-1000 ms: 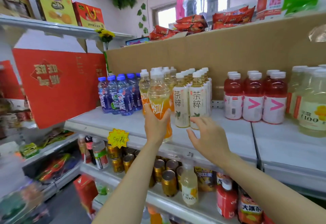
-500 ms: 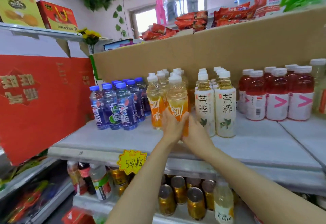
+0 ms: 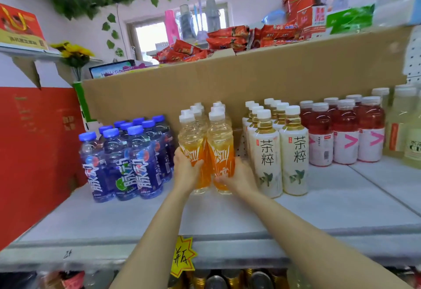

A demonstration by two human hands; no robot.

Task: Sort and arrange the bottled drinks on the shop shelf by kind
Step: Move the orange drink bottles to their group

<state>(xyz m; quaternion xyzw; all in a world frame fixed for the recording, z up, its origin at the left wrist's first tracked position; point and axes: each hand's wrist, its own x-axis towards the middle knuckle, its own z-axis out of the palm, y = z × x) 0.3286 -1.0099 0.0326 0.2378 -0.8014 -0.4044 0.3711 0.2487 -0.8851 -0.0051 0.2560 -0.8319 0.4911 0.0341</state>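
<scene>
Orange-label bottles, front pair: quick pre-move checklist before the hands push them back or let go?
1. Left hand grips the front left orange-label bottle: ok.
2. Right hand grips the front right orange-label bottle: ok.
3. Both bottles upright, side by side: ok.
4. Bases flat on the shelf: cannot tell, hands hide them.
5. Same-kind bottles stand directly behind: ok.
6. Gap to blue bottles and white-label tea bottles: ok.

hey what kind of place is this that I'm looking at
Most likely a small grocery shop: bottled drinks stand grouped by kind on a shelf, a yellow price tag hangs from its edge, and snack packets are piled above.
</scene>
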